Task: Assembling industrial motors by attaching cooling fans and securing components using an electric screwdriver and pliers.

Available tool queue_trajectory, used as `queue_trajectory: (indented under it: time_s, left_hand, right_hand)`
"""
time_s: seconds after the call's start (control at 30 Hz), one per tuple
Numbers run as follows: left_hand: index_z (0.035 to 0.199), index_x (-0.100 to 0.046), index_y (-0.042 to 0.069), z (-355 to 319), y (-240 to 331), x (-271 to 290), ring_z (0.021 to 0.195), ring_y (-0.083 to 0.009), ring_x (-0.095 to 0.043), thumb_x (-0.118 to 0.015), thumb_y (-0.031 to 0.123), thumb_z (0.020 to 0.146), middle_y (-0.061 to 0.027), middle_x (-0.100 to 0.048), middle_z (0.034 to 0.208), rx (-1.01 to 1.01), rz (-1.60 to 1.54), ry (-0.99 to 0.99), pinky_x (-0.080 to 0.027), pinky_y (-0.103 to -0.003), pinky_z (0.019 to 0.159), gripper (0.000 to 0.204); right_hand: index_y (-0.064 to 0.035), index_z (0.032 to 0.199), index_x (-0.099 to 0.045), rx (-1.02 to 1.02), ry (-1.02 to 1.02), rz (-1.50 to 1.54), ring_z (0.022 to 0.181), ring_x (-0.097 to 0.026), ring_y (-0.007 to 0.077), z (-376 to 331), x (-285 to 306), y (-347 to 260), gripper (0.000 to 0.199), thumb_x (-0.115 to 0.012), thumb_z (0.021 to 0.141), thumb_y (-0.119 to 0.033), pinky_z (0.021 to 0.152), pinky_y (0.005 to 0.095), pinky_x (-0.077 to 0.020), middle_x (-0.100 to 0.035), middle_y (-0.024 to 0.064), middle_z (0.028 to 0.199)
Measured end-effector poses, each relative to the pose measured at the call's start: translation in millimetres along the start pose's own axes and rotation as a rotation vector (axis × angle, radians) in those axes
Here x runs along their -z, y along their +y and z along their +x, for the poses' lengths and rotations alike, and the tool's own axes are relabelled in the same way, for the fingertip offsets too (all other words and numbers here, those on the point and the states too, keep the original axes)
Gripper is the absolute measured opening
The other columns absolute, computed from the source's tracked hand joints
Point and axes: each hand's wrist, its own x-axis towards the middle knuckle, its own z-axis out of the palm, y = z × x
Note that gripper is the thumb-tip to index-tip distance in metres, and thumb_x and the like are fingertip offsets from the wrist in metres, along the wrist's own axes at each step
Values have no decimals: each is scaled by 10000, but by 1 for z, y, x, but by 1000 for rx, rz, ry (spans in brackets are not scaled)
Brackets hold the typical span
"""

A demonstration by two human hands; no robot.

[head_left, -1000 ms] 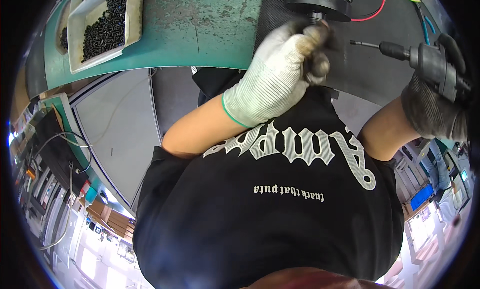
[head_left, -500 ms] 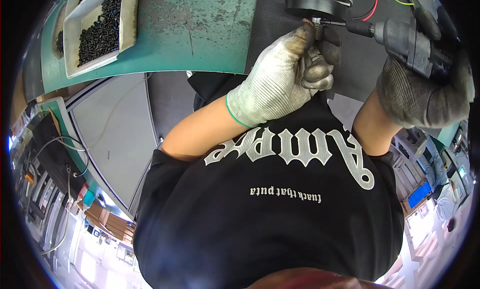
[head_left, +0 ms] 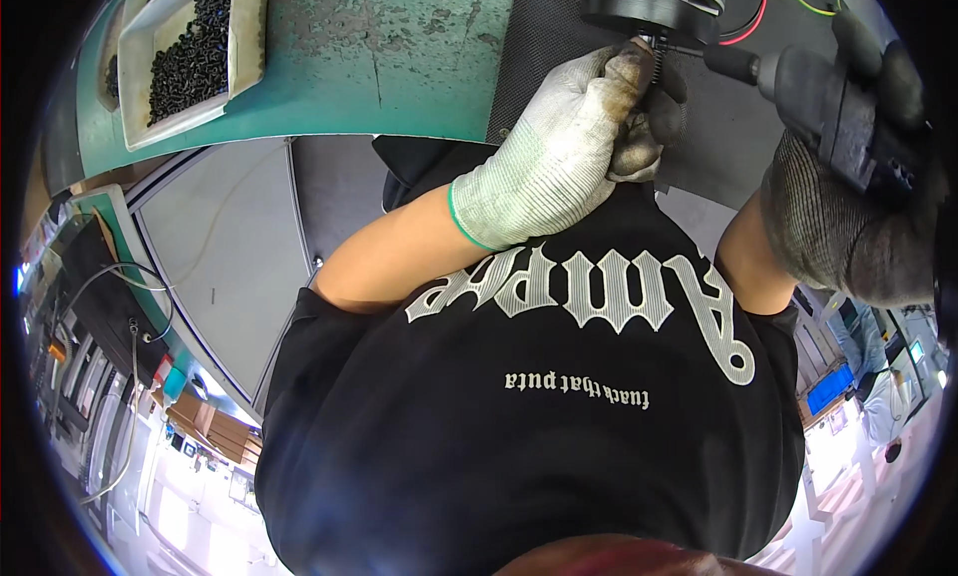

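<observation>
A round black motor-like part [head_left: 654,12] with a silvery body sits at the top, its threaded shaft [head_left: 658,65] pointing toward me. My left hand [head_left: 569,142], in a pale glove with dark-stained fingertips, is closed around that shaft just below the disc. In my right hand [head_left: 848,192], gloved in dirty grey, is a dark power screwdriver [head_left: 823,102]. Its thin bit points left at the shaft, near my left fingertips. Whether the bit's tip touches anything there is hidden by the fingers.
At the upper left, a white tray [head_left: 244,52] of small black screws [head_left: 195,52] stands on the worn green tabletop [head_left: 384,62]. Red, black and yellow-green wires [head_left: 766,12] run beside the motor part. Under the table edge is a pale panel [head_left: 220,237].
The power screwdriver and my right hand have shifted slightly right and toward me. My left hand stays at the shaft, and the motor part sits a little further right in view.
</observation>
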Motion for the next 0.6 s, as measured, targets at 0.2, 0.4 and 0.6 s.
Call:
queue_trajectory:
  time_s: [0.2,0.4,0.6]
  left_hand:
    - [985,-541,26,-1,-2,-2,511,-40,-356,-443,465,1002,0,-502,694,-27,36,11,-316,-203,489,450]
    - [1090,-529,49,1,-4,4,498,-40,-336,-426,308,1009,-24,-546,775,-15,20,-31,-311,-207,514,290]
    - [1110,-520,56,3,-4,2,489,-40,-320,-433,257,1014,-34,-565,805,2,-38,-45,-309,-210,526,239]
  right_hand:
    - [-4,1034,-590,-6,-2,6,928,-546,236,-7,15,-5,240,-597,862,-172,811,407,-457,-580,125,1017]
    - [9,1032,-590,-18,15,13,924,-546,247,-7,29,-14,249,-584,865,-177,815,407,-457,-580,141,1010]
    - [21,1029,-591,-18,42,23,919,-546,257,-7,19,-2,259,-571,869,-181,819,406,-457,-580,157,1002]
